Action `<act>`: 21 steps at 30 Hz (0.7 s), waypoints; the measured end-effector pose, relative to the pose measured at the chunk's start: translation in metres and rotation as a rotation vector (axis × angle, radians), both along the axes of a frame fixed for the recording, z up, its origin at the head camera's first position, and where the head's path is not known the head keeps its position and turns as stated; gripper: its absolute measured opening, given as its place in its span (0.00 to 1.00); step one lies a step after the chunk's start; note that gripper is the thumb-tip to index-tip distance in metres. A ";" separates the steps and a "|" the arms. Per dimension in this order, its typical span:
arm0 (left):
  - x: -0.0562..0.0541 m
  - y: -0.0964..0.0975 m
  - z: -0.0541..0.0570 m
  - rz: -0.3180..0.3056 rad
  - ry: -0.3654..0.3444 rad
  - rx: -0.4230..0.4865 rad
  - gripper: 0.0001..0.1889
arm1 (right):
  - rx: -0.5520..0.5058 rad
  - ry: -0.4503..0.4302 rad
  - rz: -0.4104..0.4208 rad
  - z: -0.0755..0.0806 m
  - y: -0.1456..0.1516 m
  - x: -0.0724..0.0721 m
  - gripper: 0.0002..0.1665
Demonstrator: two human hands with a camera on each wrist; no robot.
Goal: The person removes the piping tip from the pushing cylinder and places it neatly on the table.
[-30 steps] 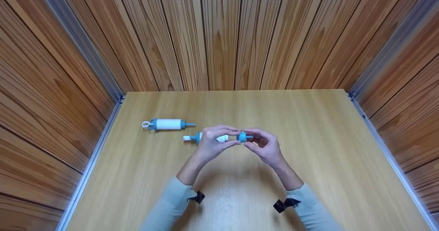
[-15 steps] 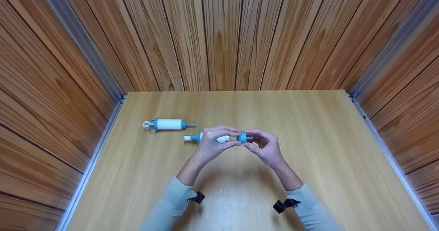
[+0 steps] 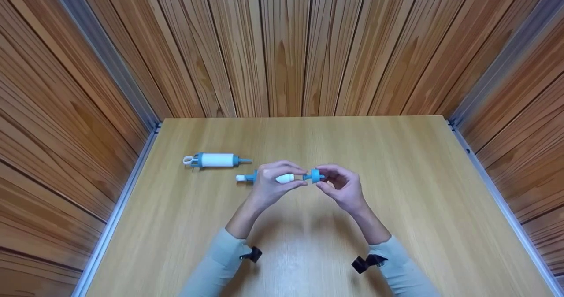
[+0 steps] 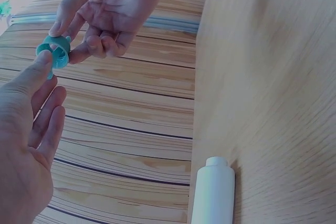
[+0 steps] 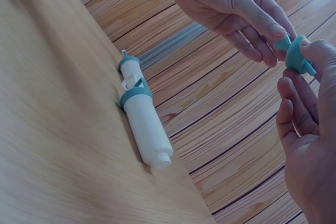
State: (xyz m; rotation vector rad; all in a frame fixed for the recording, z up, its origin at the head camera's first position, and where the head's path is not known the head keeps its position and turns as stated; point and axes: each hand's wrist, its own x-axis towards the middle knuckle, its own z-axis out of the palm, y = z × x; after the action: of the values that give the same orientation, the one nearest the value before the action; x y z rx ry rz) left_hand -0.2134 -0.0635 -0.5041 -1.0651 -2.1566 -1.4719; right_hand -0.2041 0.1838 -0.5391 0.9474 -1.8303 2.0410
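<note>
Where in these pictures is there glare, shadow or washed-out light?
Head view: pale glare on the tabletop, soft shadows between the arms; left wrist view: top left corner washed out, teal cap readable; right wrist view: top right corner likewise.

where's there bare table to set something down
The widest bare patch of table lies between the right hand and right rail. A strip also runs between the far tube and back wall. It's crowded left of centre, where the near tube lies partly hidden by the left hand, which meets the right one at the cap.
</note>
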 end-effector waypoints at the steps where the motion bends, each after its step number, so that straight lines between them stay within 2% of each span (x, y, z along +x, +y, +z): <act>1: 0.000 0.000 0.000 0.000 -0.006 -0.003 0.13 | -0.001 0.003 0.002 0.000 0.000 0.000 0.22; 8: 0.000 -0.001 0.000 -0.002 -0.014 0.001 0.13 | 0.006 0.015 0.003 0.000 0.000 -0.001 0.20; 21: -0.001 -0.004 0.000 0.011 0.012 0.028 0.12 | 0.003 0.023 -0.028 -0.001 0.009 -0.001 0.24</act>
State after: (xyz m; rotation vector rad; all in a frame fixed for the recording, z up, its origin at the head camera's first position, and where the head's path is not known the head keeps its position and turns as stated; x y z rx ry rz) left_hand -0.2140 -0.0672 -0.5046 -1.0481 -2.1244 -1.4818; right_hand -0.2051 0.1928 -0.5403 0.9368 -1.8246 2.0038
